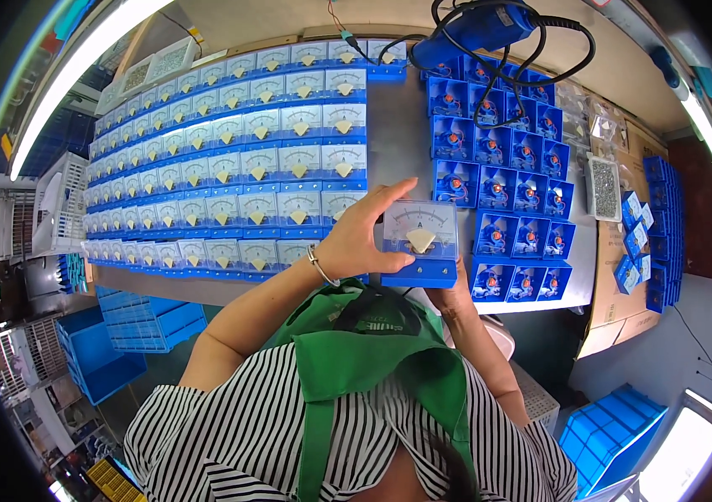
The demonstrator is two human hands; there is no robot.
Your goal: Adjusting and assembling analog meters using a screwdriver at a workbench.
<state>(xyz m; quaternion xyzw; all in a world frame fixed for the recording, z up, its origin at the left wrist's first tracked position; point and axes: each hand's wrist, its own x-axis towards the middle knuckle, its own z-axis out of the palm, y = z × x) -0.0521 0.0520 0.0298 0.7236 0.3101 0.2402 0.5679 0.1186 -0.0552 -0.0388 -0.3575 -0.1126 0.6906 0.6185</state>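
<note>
Between my hands is an ammeter (420, 219) with a blue base, a white dial and a clear front with a cream fan-shaped piece. My left hand (356, 238) grips it from the left side, thumb across the front and index finger stretched along the top. From below, my right hand (454, 294) holds the lower right corner; its fingers are mostly hidden behind the base. Rows of similar meters (261, 130) stand to the left. On the right are rows of open blue housings (496, 186) with red and copper-coloured parts inside.
A blue corded tool (490, 35) with looping black cable hangs above the housings. A white tray of small parts (603, 188) and several blue pieces (636, 241) lie at right on cardboard. Blue crates (151, 318) stand below the table at left, another crate (611, 435) at lower right.
</note>
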